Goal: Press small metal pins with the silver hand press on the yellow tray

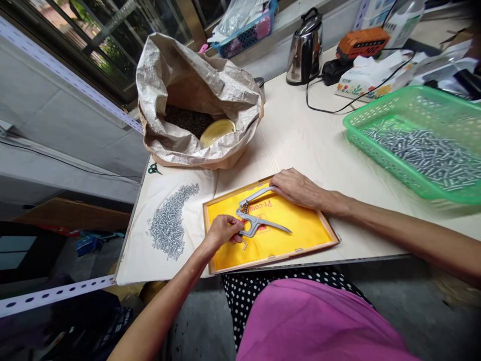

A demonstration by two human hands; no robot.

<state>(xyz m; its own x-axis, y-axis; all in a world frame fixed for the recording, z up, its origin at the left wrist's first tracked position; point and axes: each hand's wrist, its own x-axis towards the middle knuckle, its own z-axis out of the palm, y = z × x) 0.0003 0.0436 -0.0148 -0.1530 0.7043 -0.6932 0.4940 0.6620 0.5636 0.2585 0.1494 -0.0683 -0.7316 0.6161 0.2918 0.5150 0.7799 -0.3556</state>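
A grey metal plier-like hand tool (257, 216) lies on a yellow cloth inside a shallow wooden-framed tray (323, 224) at the table's front edge. My left hand (222, 232) pinches at the tool's jaw end, fingers closed, holding something small I cannot make out. My right hand (296, 187) rests on the upper handle of the tool, fingers curled over its end. A heap of small grey metal pieces (171, 222) lies on a white cloth just left of the tray.
A green plastic basket (379, 113) full of similar metal pieces stands at the right. A crumpled paper sack (195, 65) with dark contents and a yellow bowl stands behind the tray. A kettle (306, 47), a black cable, a tissue box and small scissors (154, 169) lie further back.
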